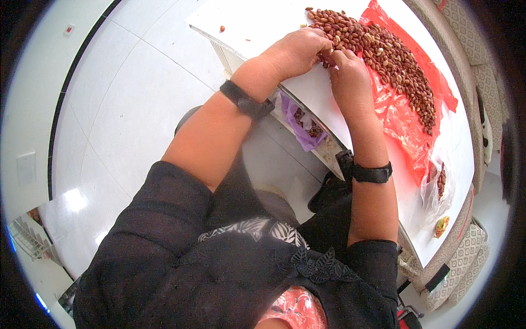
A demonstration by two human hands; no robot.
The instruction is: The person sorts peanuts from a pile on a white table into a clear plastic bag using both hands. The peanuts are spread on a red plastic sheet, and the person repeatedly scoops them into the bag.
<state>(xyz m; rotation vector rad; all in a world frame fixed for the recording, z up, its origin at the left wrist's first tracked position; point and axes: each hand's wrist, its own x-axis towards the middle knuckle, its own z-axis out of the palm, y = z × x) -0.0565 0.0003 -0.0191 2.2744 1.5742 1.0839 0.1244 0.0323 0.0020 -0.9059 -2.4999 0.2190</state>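
A long heap of shelled peanuts [394, 61], mostly in red-brown skins with some pale ones, lies partly on a red plastic bag [394, 111] spread over the white table. At the heap's near left end, my left hand [304, 51] is bent inward with its fingertips down at the nuts. Close beside it, my right hand [349, 72] has thumb and fingers drawn together, its tips almost meeting those of the left. Whether either hand pinches a nut cannot be seen, as the fingers hide the spot between them. Both wrists wear black straps.
A clear plastic bag [435, 185] with more nuts lies at the table's right, near a small yellow-and-red item [441, 227]. One nut [222, 28] sits alone at the upper left. A purple bag [302, 131] of nuts rests below the table's edge. A patterned sofa [468, 251] borders the table.
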